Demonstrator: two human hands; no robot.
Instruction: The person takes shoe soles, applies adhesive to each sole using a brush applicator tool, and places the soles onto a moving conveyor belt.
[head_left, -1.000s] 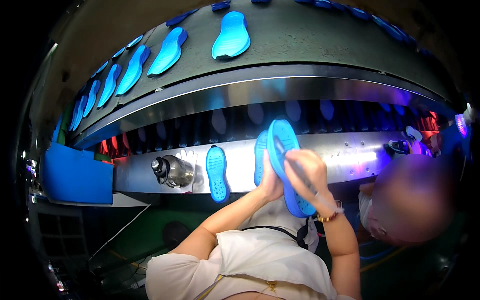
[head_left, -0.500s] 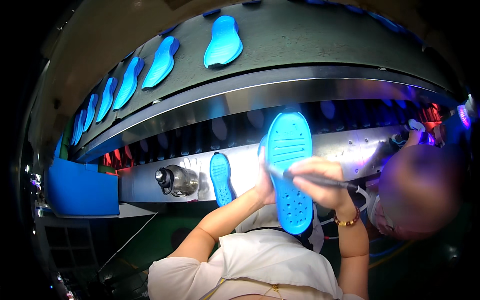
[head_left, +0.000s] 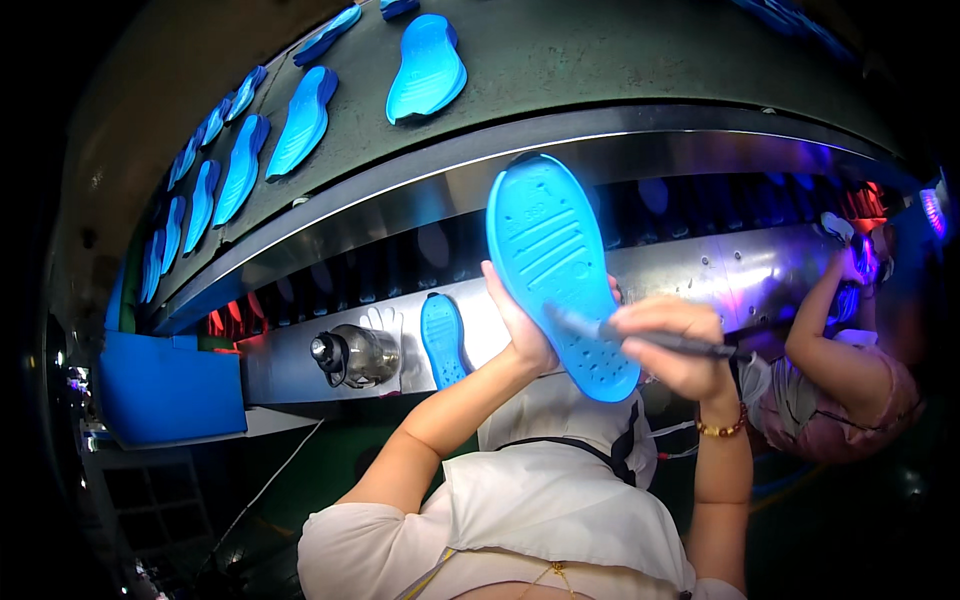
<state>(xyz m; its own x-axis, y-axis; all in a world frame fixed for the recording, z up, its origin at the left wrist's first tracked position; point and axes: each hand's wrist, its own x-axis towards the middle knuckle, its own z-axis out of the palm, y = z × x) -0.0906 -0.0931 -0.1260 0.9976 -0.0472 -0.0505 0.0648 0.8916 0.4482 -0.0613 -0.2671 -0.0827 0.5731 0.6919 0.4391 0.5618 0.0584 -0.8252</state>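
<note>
A blue shoe sole [head_left: 548,235], its studded and holed face toward me, is held tilted in front of my body. My left hand [head_left: 522,325] grips its left edge from behind, and fingertips show at the far edge. In my right hand [head_left: 680,345] is a slim dark pen-shaped tool [head_left: 690,343], pinched between thumb and fingers. Its blurred pale tip lies over the lower half of the sole; whether it touches cannot be made out. On the metal ledge to the left, another blue sole [head_left: 443,338] stands apart from my hands.
Several blue soles [head_left: 427,70] lie on the dark green conveyor belt [head_left: 560,65] behind a metal rail [head_left: 400,180]. A clear bottle with a black lid [head_left: 365,355] and a white glove [head_left: 385,325] rest on the ledge [head_left: 285,365]. At right a co-worker's arm [head_left: 815,310] reaches over.
The held sole has moved up and tilted, its top leaning left. My right hand and the tool have shifted slightly right. Soles on the belt have moved left; the co-worker has leaned back.
</note>
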